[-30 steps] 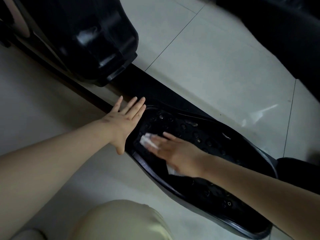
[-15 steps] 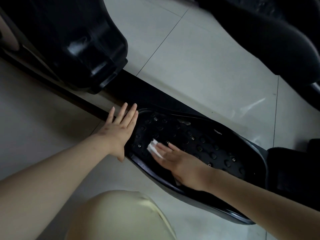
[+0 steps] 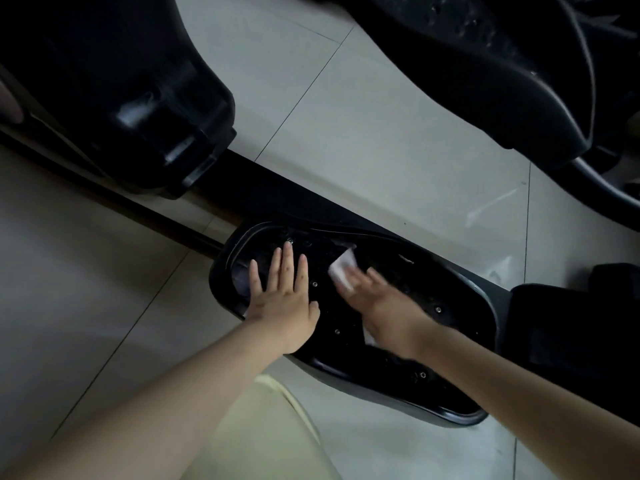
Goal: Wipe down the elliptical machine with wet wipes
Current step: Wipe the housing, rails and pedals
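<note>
- The pale tiled floor (image 3: 363, 133) spreads under everything, with thin grout lines running away beyond both hands.
- The machine's glossy black housing (image 3: 121, 81) bulks up well beyond the left hand, off to its left side.
- A second black pedal (image 3: 485, 81) hangs far beyond the right hand, its underside dim and hard to read.
- The near pedal (image 3: 450, 393), a long black tray with a raised rim, lies slantwise under both hands; its blunt front end sits just past the left fingertips and its far end trails off below the right forearm.
- A black rail (image 3: 277, 188) runs from the housing down towards the pedal, passing just beyond the fingertips of both hands.
- A knee in pale cloth (image 3: 263, 427) sits below the left forearm, close to the pedal's near rim.
- The left hand (image 3: 284, 303) lies palm down inside the front of the pedal, fingers straight and a little spread, holding nothing, only resting on the tread.
- The right hand (image 3: 384, 306) is just beside it, further along the tread, blurred; its fingers look laid out flat, pressing down on the wipe.
- The white wipe (image 3: 343, 268) sits under the right hand on the tread, one corner poking out past the fingertips and another bit showing by the wrist.
- Small shiny studs (image 3: 438, 310) dot the tread around both hands.
</note>
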